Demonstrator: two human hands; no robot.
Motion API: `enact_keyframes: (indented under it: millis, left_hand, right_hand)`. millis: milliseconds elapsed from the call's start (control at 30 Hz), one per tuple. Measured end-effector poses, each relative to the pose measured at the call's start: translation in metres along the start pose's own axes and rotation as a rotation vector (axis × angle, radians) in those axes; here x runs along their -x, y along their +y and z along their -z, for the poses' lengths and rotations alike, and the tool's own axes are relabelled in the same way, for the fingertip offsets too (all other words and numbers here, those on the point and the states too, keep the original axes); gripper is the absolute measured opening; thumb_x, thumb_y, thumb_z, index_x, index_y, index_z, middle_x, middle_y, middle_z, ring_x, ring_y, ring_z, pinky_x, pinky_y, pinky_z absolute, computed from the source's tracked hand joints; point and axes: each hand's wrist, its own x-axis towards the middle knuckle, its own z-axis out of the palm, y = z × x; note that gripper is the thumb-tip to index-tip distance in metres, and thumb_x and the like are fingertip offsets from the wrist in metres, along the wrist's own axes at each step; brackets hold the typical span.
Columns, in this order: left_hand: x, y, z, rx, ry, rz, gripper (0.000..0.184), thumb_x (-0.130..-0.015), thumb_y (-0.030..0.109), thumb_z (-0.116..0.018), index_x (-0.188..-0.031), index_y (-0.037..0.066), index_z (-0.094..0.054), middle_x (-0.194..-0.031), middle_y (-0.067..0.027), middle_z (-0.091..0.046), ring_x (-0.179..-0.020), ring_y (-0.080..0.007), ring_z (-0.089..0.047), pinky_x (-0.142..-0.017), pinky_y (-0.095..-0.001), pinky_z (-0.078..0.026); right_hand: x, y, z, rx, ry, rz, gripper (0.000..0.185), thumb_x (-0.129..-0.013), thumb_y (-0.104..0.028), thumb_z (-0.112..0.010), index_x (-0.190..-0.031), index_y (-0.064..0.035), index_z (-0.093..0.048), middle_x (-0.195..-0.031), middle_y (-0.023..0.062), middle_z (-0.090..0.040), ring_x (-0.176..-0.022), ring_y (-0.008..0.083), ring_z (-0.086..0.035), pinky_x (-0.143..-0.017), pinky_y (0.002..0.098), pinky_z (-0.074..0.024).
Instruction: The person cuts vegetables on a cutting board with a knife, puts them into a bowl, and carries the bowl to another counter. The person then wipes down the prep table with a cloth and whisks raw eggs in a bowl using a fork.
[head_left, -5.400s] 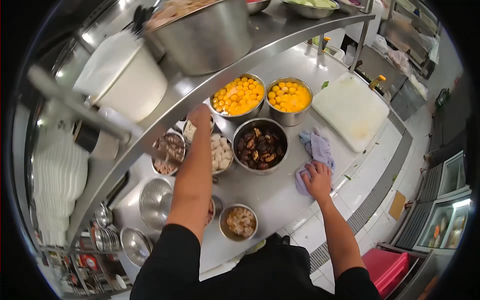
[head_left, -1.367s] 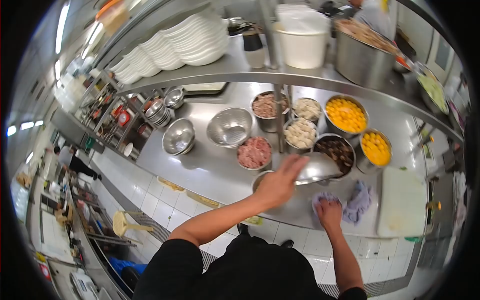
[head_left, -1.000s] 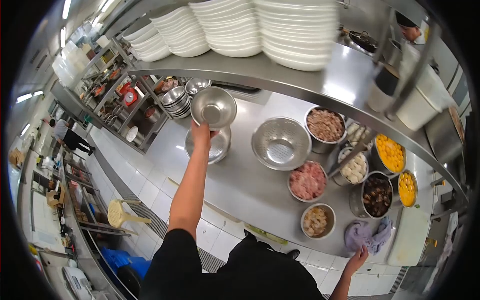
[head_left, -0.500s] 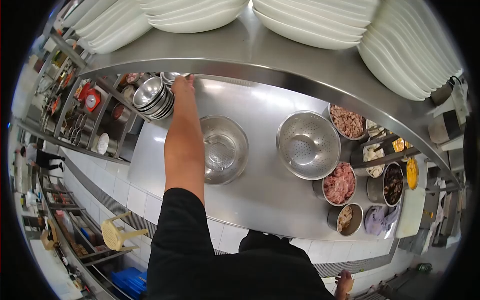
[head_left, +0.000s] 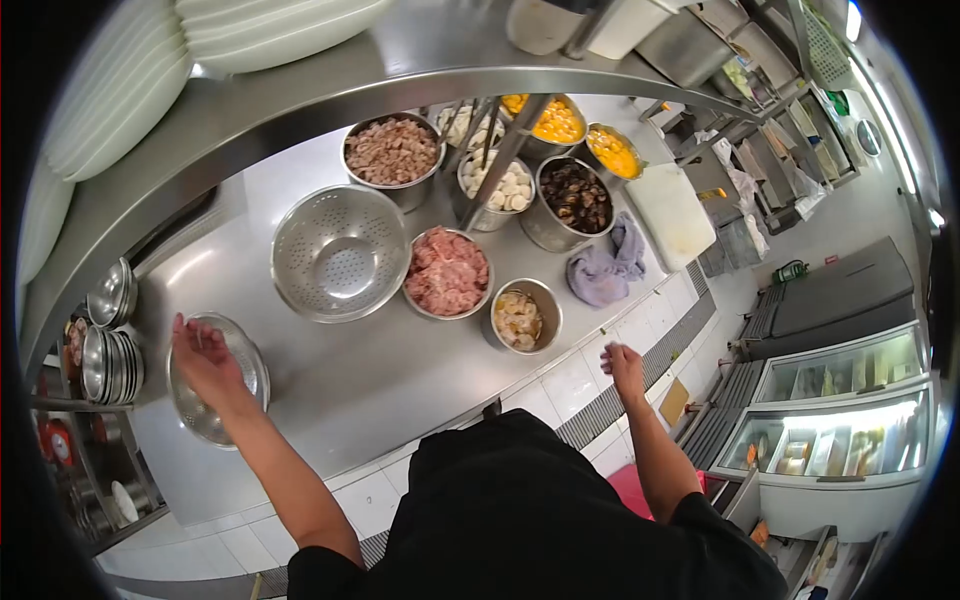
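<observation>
L hand (head_left: 207, 365) over steel bowl (head_left: 218, 385)

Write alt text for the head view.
A person's left hand, open, hovers over a metal bowl on a steel counter; the right hand, loosely curled, is past its front edge. Beyond stand a colander, minced meat and yolks.

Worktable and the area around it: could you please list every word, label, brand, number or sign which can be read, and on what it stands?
No text can be read.
Red scale: any dial markings are too small and blurred.
Glass-topped freezer: no legible label.
Colander and steel bowl: no visible lettering.
</observation>
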Motion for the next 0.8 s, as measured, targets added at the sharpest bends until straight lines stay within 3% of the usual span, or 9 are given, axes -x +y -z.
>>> enact_keyframes:
  millis: [200,300,400,533,600,700,800]
  left_hand:
    - [0.105,-0.043,-0.019,-0.168,-0.161,0.16,0.019,-0.098,0.015,-0.058,-0.115,0.006,-0.061,-0.088,-0.0007,-0.059,-0.071,-0.0112,-0.056,-0.063,-0.0238,-0.046]
    - [0.15,-0.06,-0.024,-0.234,-0.176,0.217,0.018,-0.098,0.014,-0.057,-0.114,0.007,-0.061,-0.088,-0.001,-0.06,-0.068,-0.0112,-0.055,-0.061,-0.0238,-0.045]
    - [0.189,-0.077,-0.015,-0.325,-0.193,0.211,0.017,-0.098,0.014,-0.057,-0.113,0.007,-0.06,-0.088,-0.002,-0.06,-0.067,-0.0112,-0.055,-0.058,-0.0238,-0.043]
    - [0.245,-0.093,0.004,-0.424,0.006,0.232,0.015,-0.098,0.015,-0.057,-0.111,0.008,-0.062,-0.087,-0.0021,-0.059,-0.066,-0.0112,-0.055,-0.056,-0.0236,-0.041]
    - [0.263,-0.109,0.007,-0.447,0.094,0.235,0.015,-0.098,0.015,-0.057,-0.11,0.008,-0.062,-0.087,-0.0022,-0.059,-0.066,-0.0114,-0.055,-0.057,-0.0241,-0.042]
    - [0.286,-0.137,0.029,-0.577,0.177,0.219,0.014,-0.097,0.015,-0.057,-0.109,0.008,-0.063,-0.086,-0.0012,-0.058,-0.065,-0.0116,-0.054,-0.058,-0.0256,-0.043]
    - [0.295,-0.166,0.052,-0.789,0.197,0.127,0.018,-0.098,0.016,-0.057,-0.111,0.006,-0.063,-0.093,-0.0046,-0.061,-0.075,-0.0157,-0.059,-0.067,-0.0311,-0.049]
  right_hand:
    - [-0.123,-0.076,-0.005,-0.209,0.033,0.247,0.041,-0.101,-0.033,-0.05,-0.114,0.0044,-0.063,-0.101,0.0127,-0.068,-0.077,0.0175,-0.065,-0.067,0.0287,-0.0541]
    - [-0.195,-0.099,-0.011,-0.256,-0.015,0.169,0.043,-0.1,-0.034,-0.051,-0.117,0.0036,-0.06,-0.103,0.0124,-0.066,-0.076,0.0181,-0.065,-0.068,0.0288,-0.0541]
    - [-0.231,-0.126,-0.016,-0.214,-0.103,0.096,0.039,-0.097,-0.033,-0.056,-0.113,0.0019,-0.06,-0.101,0.0104,-0.066,-0.077,0.0187,-0.066,-0.068,0.0293,-0.0543]
    - [-0.274,-0.136,-0.017,-0.163,-0.355,0.029,0.024,-0.092,-0.023,-0.062,-0.103,-0.0016,-0.062,-0.092,0.0067,-0.066,-0.073,0.02,-0.067,-0.065,0.0329,-0.0568]
    - [-0.28,-0.144,-0.018,-0.188,-0.472,-0.147,0.023,-0.089,-0.019,-0.061,-0.101,-0.0001,-0.062,-0.087,0.0056,-0.065,-0.072,0.0192,-0.067,-0.067,0.0341,-0.0588]
    - [-0.302,-0.134,-0.017,-0.161,-0.5,-0.07,0.02,-0.085,-0.015,-0.061,-0.093,0.0025,-0.063,-0.081,0.0055,-0.064,-0.071,0.0166,-0.065,-0.062,0.0318,-0.0597]
    - [-0.319,-0.141,0.005,-0.079,-0.539,-0.034,0.017,-0.084,-0.015,-0.062,-0.088,0.0021,-0.064,-0.078,0.0048,-0.063,-0.067,0.0145,-0.063,-0.057,0.0301,-0.0589]
